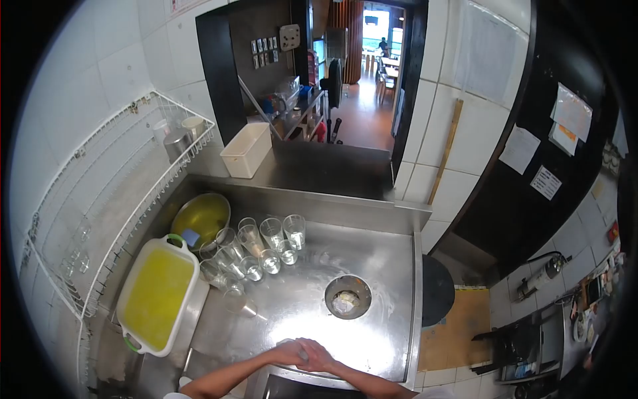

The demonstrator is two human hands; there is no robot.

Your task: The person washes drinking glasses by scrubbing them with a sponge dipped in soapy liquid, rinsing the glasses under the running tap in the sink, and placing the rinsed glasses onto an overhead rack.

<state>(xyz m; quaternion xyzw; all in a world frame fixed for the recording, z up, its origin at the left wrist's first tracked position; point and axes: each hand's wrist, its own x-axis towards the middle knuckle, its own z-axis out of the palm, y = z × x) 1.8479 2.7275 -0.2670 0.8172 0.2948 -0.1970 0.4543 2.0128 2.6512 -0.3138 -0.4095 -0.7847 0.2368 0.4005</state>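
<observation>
My left hand [290, 353] and my right hand [317, 356] are together at the front edge of the steel counter [372, 246], above the dark basin [306, 389]. Their fingers are closed around a small greyish thing [303, 355] that I cannot make out. Several clear glasses [271, 261] stand grouped to the left, beyond my hands. One more glass [244, 304] is nearer to me, apart from the group. A round drain hole [347, 296] with food scraps in it lies to the right of the glasses.
A white tub [158, 299] of yellow-green liquid is at the left, with a steel bowl [201, 221] behind it. A white wire rack [126, 199] holding cups hangs on the left wall. A cream container [246, 151] sits on the back ledge.
</observation>
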